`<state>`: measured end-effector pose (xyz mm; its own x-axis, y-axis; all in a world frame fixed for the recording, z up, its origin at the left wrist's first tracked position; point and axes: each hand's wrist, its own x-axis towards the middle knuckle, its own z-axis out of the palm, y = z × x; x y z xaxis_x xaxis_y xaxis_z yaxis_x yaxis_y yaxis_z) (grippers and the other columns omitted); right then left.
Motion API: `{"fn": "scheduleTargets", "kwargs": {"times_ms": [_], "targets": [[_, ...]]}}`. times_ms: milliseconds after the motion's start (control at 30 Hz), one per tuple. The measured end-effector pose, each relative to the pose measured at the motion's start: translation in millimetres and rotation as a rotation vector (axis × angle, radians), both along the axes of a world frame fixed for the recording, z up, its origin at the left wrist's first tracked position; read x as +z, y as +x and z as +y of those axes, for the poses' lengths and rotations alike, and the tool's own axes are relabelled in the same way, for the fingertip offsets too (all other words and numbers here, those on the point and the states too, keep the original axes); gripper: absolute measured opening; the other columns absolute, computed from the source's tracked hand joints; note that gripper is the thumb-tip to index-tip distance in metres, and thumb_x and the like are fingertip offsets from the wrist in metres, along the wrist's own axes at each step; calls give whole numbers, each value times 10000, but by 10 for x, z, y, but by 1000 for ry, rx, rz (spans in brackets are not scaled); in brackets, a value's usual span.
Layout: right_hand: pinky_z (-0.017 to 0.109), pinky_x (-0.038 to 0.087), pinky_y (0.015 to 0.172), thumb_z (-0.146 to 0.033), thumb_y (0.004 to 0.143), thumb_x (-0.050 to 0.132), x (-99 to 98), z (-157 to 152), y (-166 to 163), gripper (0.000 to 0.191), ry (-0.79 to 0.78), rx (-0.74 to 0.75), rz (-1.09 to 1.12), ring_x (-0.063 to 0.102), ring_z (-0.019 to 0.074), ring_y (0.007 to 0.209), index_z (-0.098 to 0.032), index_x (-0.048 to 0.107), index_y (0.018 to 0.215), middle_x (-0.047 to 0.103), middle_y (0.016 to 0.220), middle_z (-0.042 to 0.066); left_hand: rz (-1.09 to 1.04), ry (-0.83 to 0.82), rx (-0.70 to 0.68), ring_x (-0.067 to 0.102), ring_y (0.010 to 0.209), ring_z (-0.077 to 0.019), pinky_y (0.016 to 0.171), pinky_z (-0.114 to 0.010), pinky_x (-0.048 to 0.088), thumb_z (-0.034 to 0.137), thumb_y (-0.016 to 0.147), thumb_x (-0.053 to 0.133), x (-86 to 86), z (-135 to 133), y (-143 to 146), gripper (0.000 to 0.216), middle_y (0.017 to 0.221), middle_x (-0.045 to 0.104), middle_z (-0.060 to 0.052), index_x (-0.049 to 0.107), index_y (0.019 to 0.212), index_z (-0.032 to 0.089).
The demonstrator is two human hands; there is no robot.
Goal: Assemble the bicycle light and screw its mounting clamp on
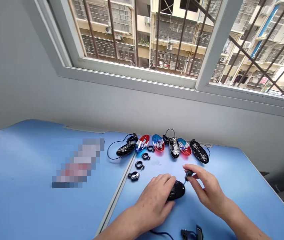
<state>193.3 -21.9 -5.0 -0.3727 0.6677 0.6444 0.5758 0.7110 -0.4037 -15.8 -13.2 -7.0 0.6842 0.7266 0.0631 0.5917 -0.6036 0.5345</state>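
My left hand (pixel 155 198) is closed on a black oval light housing (pixel 178 190), pressing it against the blue table and covering its left part. My right hand (pixel 207 190) pinches a short black-handled screwdriver (pixel 188 174) between thumb and fingers. Its thin shaft slants down to the upper right end of the housing; I cannot tell whether the tip sits in a screw. By the front edge of the view lies a black bracket (pixel 192 234), and a black cable (pixel 162 232) comes out below my left wrist.
Several black clamp rings (pixel 139 165) lie left of my hands along the table seam (pixel 121 190). Behind them are red-and-blue light covers (pixel 142 143) and black housings with cables (pixel 174 147). A blurred-out object (pixel 79 163) lies on the left table. A barred window (pixel 142 36) is beyond.
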Motion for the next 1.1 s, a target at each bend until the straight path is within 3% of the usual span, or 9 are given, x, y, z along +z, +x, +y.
{"fn": "scheduleTargets", "kwargs": {"times_ms": [167, 400, 600, 1100], "targets": [[291, 599, 700, -114, 895, 465, 142, -25, 29, 384, -45, 31, -29, 665, 174, 887, -235, 472, 1260, 673, 1057, 84, -21, 53, -12, 471, 1106, -288, 942, -453, 392, 122, 730, 515, -120, 27, -10, 531, 1283, 493, -96, 385, 1232, 236], [254, 605, 636, -132, 836, 592, 299, -94, 88, 314, -118, -132, 390, 672, 133, 712, -251, 529, 1119, 680, 896, 27, -22, 28, 2, 501, 1052, -266, 905, -423, 415, 106, 714, 553, -115, 51, -1, 503, 1206, 548, -73, 435, 1185, 236], [245, 602, 621, -104, 824, 601, 321, -133, 20, 338, -47, -28, 279, 659, 130, 718, -233, 532, 1129, 670, 874, 28, -13, 19, 1, 515, 1010, -255, 869, -400, 425, 102, 710, 561, -99, 65, 7, 453, 1145, 574, -59, 465, 1135, 229], [247, 601, 611, -91, 828, 592, 301, -135, -18, 268, -21, -19, 224, 651, 137, 726, -196, 546, 1070, 659, 855, 44, 34, 47, 55, 516, 968, -276, 822, -421, 433, 145, 719, 547, -114, 76, 8, 370, 1083, 583, -80, 481, 1079, 202]]}}
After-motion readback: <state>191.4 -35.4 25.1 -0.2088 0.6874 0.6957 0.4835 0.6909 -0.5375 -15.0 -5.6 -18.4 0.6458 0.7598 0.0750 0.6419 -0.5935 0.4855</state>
